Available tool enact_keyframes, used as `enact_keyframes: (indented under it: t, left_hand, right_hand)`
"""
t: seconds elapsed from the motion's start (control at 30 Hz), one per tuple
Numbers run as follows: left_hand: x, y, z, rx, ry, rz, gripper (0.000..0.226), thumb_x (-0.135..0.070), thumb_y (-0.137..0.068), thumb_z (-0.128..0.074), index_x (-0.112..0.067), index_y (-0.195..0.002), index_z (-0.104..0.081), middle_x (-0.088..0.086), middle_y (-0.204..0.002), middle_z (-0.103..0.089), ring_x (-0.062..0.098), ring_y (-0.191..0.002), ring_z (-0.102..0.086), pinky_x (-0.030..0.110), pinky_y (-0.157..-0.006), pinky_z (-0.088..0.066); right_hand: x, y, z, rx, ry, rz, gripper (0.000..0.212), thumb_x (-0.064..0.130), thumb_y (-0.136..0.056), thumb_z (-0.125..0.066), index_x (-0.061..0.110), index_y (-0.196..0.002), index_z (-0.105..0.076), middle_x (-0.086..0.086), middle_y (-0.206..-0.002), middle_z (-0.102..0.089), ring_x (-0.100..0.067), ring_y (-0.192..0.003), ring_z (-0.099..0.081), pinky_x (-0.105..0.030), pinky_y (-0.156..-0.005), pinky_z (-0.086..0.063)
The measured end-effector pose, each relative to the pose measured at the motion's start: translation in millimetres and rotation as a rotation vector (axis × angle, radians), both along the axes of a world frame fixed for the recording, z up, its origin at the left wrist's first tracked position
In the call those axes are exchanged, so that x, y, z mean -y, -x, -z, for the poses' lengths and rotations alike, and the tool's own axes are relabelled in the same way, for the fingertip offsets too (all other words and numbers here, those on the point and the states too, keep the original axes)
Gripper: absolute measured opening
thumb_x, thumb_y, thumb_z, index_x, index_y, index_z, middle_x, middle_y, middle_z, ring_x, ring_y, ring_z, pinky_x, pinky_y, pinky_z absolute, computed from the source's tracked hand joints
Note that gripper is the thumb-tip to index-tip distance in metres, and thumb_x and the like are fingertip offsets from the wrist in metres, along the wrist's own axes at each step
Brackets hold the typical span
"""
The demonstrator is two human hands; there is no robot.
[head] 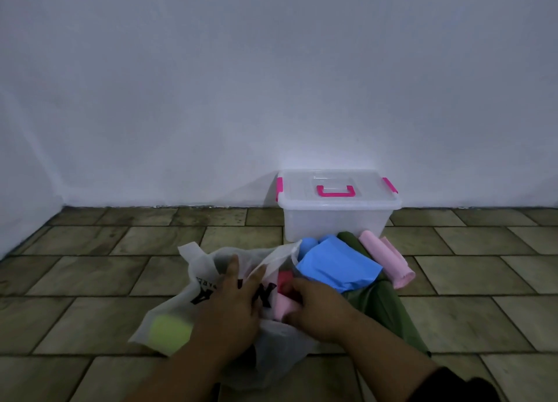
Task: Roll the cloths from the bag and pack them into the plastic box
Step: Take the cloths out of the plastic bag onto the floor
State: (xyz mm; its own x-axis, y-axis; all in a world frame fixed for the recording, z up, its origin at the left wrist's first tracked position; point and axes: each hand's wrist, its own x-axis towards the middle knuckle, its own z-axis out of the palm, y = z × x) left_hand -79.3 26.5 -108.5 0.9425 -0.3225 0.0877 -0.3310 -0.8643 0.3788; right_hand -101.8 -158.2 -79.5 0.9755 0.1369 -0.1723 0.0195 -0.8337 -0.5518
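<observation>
While the white bag (197, 265) on the near floor is touched by straightened fingers of the left hand (232, 302), a pink cloth (283, 306) inside is gripped by the right hand (315, 309); the lidded plastic box (332, 223) is set farther right.

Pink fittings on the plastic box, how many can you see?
3: a handle in the middle of the lid, a left latch at one end and a right latch at the other. The far side of the box is hidden, so there may be more.
</observation>
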Motion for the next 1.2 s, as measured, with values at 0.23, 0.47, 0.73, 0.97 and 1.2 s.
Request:
enact_keyframes:
  t: [0.23, 0.47, 0.73, 0.97, 1.2]
  left_hand:
    - [-2, 1, 8, -0.007, 0.063, 0.011, 0.063, -0.051, -0.094, -0.035, -0.051, -0.145, 0.003, -0.004, -0.158, 0.02, 0.025, -0.145, -0.014, 0.04, -0.111, -0.03]
    - [1, -4, 9, -0.024, 0.045, 0.001, 0.065, -0.05, -0.095, -0.036, -0.05, -0.145, 0.004, -0.002, -0.159, 0.016, 0.025, -0.146, -0.006, 0.042, -0.113, -0.027]
    - [3, -6, 8, -0.04, -0.028, -0.004, 0.067, -0.048, -0.095, -0.038, -0.044, -0.148, 0.003, 0.001, -0.159, 0.013, 0.026, -0.147, -0.001, 0.042, -0.113, -0.025]
    - [17, -18, -5, 0.006, -0.185, -0.084, 0.076, -0.076, -0.08, -0.024, -0.043, -0.146, -0.004, -0.004, -0.159, 0.01, 0.028, -0.147, 0.002, 0.059, -0.112, -0.006]
    - [9, -43, -9, -0.177, -0.168, 0.016, 0.079, -0.054, -0.09, -0.046, -0.039, -0.149, 0.003, -0.007, -0.158, 0.019, 0.022, -0.145, 0.014, 0.051, -0.116, -0.01]
  right_hand:
    - [11, -1, -1, 0.034, -0.289, 0.091, 0.037, 0.023, -0.074, -0.071, 0.033, -0.108, -0.06, 0.011, -0.104, -0.06, -0.01, -0.095, -0.056, -0.021, -0.079, -0.05]
    - [75, 17, -23, 0.202, -0.645, 0.418, 0.03, 0.01, -0.077, -0.071, 0.038, -0.09, -0.07, 0.007, -0.097, -0.069, -0.01, -0.078, -0.067, -0.02, -0.06, -0.054]
    - [120, 0, -4, 0.515, -0.356, 0.897, 0.028, 0.01, -0.073, -0.07, 0.026, -0.093, -0.059, -0.008, -0.094, -0.062, -0.019, -0.071, -0.057, -0.023, -0.055, -0.041]
    - [98, -7, -2, 0.343, 0.129, 0.611, 0.03, 0.028, -0.077, -0.069, 0.03, -0.105, -0.058, -0.006, -0.116, -0.052, -0.025, -0.092, -0.057, -0.034, -0.082, -0.049]
    - [49, -6, -23, 0.508, 0.035, 0.133, 0.028, 0.025, -0.077, -0.07, 0.025, -0.104, -0.065, 0.006, -0.109, -0.063, -0.011, -0.102, -0.055, -0.019, -0.09, -0.037]
